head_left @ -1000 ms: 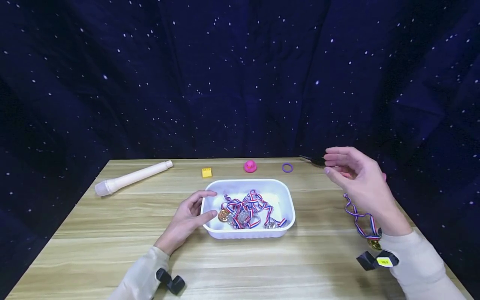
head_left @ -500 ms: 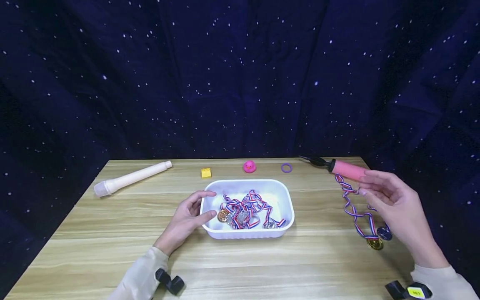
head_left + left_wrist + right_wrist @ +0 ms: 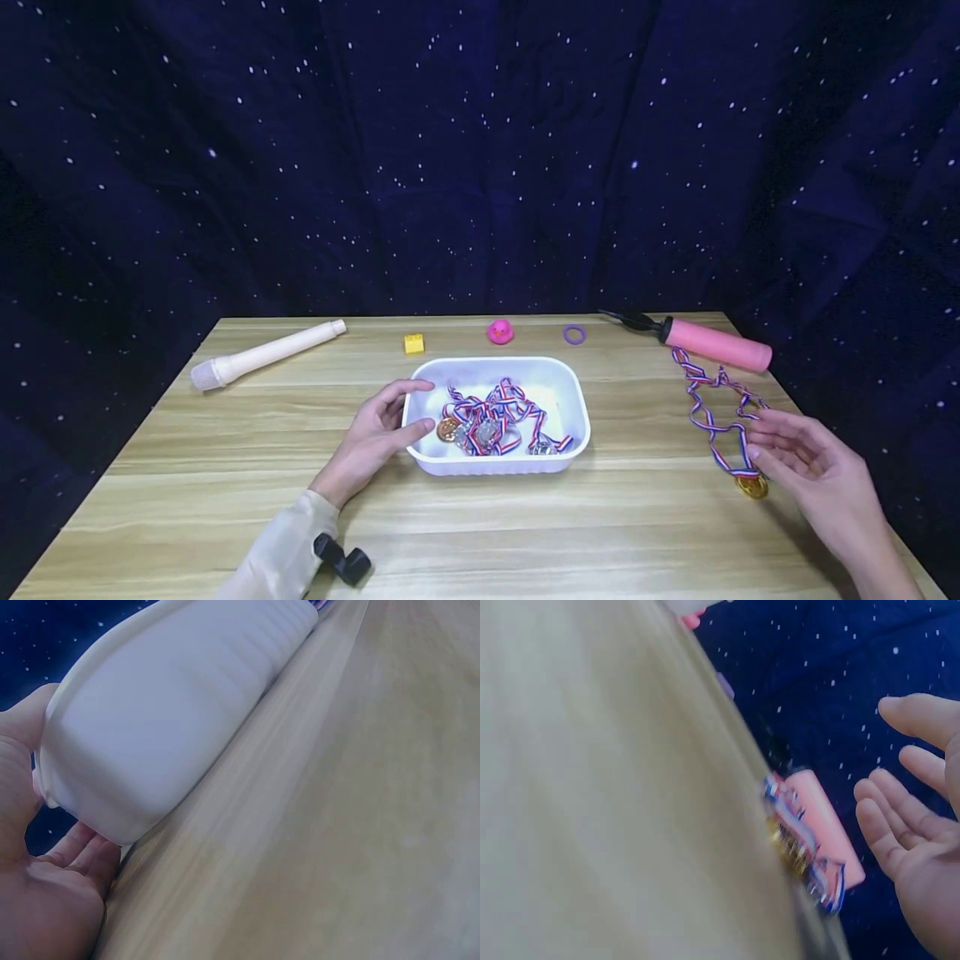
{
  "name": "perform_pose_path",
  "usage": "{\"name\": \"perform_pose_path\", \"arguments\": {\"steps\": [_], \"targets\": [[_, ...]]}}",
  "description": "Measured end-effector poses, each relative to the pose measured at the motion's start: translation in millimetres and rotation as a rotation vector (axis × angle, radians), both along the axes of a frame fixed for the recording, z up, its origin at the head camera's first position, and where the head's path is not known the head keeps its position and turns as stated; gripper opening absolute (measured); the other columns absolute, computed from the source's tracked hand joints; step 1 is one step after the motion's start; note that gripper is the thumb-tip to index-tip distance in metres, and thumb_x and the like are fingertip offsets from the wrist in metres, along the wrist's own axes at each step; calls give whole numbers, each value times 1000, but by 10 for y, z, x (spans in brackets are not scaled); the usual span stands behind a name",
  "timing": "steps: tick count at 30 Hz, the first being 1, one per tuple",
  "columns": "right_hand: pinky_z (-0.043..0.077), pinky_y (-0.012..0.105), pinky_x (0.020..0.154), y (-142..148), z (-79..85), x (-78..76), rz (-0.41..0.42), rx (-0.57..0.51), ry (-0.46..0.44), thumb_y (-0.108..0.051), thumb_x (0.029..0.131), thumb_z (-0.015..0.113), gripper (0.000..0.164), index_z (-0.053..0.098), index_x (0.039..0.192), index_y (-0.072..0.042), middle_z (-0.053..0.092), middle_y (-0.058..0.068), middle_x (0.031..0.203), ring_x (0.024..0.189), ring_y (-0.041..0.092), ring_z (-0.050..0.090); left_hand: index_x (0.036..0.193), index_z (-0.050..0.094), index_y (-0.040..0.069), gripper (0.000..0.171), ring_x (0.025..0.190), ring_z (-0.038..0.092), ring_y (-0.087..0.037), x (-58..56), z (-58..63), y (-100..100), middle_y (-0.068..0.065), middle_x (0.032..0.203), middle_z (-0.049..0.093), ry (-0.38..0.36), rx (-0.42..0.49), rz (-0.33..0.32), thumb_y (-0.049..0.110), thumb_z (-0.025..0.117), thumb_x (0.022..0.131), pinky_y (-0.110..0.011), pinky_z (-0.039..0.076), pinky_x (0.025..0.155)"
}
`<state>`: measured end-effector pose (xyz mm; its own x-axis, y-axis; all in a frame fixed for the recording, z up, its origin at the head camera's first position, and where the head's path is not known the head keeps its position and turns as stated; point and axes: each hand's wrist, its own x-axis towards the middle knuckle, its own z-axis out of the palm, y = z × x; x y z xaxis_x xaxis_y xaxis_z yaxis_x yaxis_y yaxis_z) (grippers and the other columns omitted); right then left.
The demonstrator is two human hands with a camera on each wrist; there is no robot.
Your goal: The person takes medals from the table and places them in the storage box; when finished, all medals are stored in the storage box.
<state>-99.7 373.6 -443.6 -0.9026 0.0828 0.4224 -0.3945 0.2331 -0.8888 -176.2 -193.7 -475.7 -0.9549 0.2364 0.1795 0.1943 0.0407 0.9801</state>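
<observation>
Head view, relayed to my remote station: a person's left hand (image 3: 378, 433) grips the nine o'clock end of a white rectangular plastic tub (image 3: 491, 467), which stands on a pale wood-grain surface (image 3: 450, 533). Inside it lie silver disc medals (image 3: 487, 431) and a copper-coloured disc medal (image 3: 447, 430), tangled in red-white-and-blue fabric ribbons (image 3: 491, 407); that share, I judge, is done. Left over, as far as I can see, is a shiny gold disc medal (image 3: 753, 487) lying outside, between three and four o'clock of the tub, its striped fabric loop (image 3: 718, 430) trailing towards two o'clock. Just beside it, the right hand (image 3: 821, 479) grasps nothing, fingers loosely bent; I cannot tell whether its fingertips touch the striped loop. Beyond the tub, apart from both hands, rest a cream microphone-shaped stick (image 3: 266, 354) at ten o'clock, a yellow plastic brick (image 3: 414, 343) towards eleven, a pink toy duck (image 3: 500, 332) at twelve, a thin purple ring (image 3: 574, 334) past one and a pink-and-black cylindrical pump (image 3: 716, 343) past two.
</observation>
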Motion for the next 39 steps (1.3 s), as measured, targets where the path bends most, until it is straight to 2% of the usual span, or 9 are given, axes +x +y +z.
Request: {"name": "perform_pose_path", "arguments": {"steps": [7, 13, 18, 23, 27, 32, 36, 39], "targets": [[59, 11, 80, 105, -192, 122, -93, 329, -15, 18, 88, 84, 52, 66, 136, 10, 80, -3, 110, 92, 4, 71, 148, 65, 11, 54, 166, 33, -29, -12, -4, 23, -14, 167, 53, 4, 8, -16, 6, 83, 98, -47, 17, 140], [53, 10, 68, 177, -297, 164, -145, 483, 22, 14, 83, 90, 47, 73, 125, 4, 76, -8, 99, 79, 0, 66, 148, 65, 10, 54, 166, 32, -29, -13, -10, 38, -16, 166, 53, 9, 12, -17, 5, 83, 97, -47, 16, 140], [45, 12, 59, 215, -387, 148, -178, 615, 93, 12, 74, 95, 43, 79, 111, -5, 65, -14, 82, 71, -2, 57, 148, 65, 9, 55, 164, 36, -28, -21, -21, 37, -16, 163, 57, 11, 17, -20, 3, 83, 97, -42, 18, 139], [42, 13, 57, 243, -450, 111, -166, 655, 137, 15, 69, 95, 46, 80, 107, -6, 60, -15, 82, 70, -3, 53, 148, 65, 9, 55, 163, 38, -26, -21, -14, 27, -14, 162, 58, 9, 17, -17, 3, 83, 97, -39, 20, 138], [43, 13, 57, 239, -456, 93, -157, 683, 156, 17, 68, 95, 46, 81, 107, -4, 60, -13, 84, 72, -4, 52, 148, 65, 8, 55, 164, 36, -28, -19, -5, 21, -14, 163, 57, 11, 16, -16, 3, 83, 97, -42, 19, 139], [40, 16, 59, 204, -431, 98, -149, 700, 125, 14, 70, 96, 44, 81, 105, -9, 58, -9, 87, 76, -1, 50, 148, 65, 9, 55, 166, 33, -30, -9, 10, 14, -14, 166, 54, 10, 11, -5, 4, 83, 96, -47, 17, 140], [41, 17, 61, 184, -424, 105, -110, 683, 111, 14, 70, 95, 50, 76, 107, -14, 59, -9, 90, 79, 1, 51, 149, 65, 9, 56, 165, 33, -31, -2, 9, 4, -14, 166, 54, 12, 6, -3, 4, 83, 96, -49, 16, 140], [39, 18, 58, 166, -415, 110, -79, 653, 117, 18, 71, 93, 55, 73, 110, -15, 59, -11, 86, 73, 0, 52, 149, 65, 8, 56, 165, 34, -30, -1, 1, 0, -14, 165, 55, 11, 7, -5, 4, 83, 96, -47, 16, 140]]}}
